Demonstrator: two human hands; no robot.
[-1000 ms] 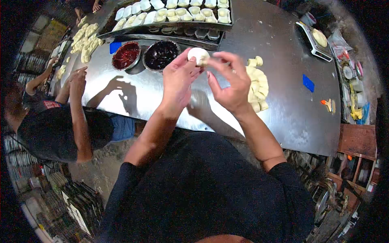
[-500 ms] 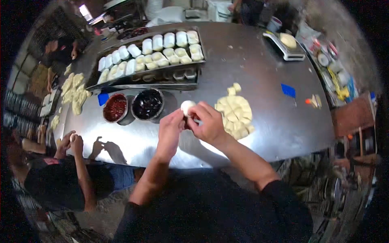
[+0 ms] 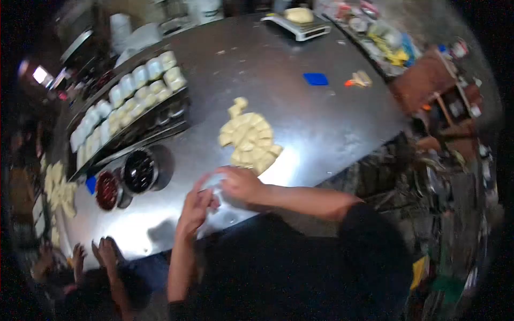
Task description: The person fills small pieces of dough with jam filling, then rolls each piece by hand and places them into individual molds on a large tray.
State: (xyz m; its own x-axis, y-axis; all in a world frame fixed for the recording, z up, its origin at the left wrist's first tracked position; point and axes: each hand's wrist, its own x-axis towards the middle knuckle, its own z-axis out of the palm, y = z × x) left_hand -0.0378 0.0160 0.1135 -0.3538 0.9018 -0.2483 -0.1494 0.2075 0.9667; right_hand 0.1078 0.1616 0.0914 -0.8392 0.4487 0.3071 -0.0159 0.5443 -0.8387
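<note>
My left hand point(image 3: 195, 212) is raised over the near edge of the metal table, its fingers bent and smeared by motion. Close beside it, my right hand point(image 3: 242, 184) is turned inward with curled, blurred fingers. A pale patch shows between the two hands; whether it is dough or table glare I cannot make out. Just beyond my right hand lies a cluster of cut dough pieces point(image 3: 250, 140), with a few smaller lumps point(image 3: 238, 106) at its far end.
Left are a bowl of dark filling point(image 3: 140, 170), a bowl of red filling point(image 3: 107, 190) and a tray point(image 3: 184, 91) of filled white cups. A scale point(image 3: 300, 31) bearing dough and a blue scraper point(image 3: 316, 79) lie farther right. Another person's hands point(image 3: 104, 251) are at the left edge.
The view has swung right, so the table's contents appear farther left. My hands have come nearer to me and blurred; the white dough ball pinched between them earlier is no longer distinct.
</note>
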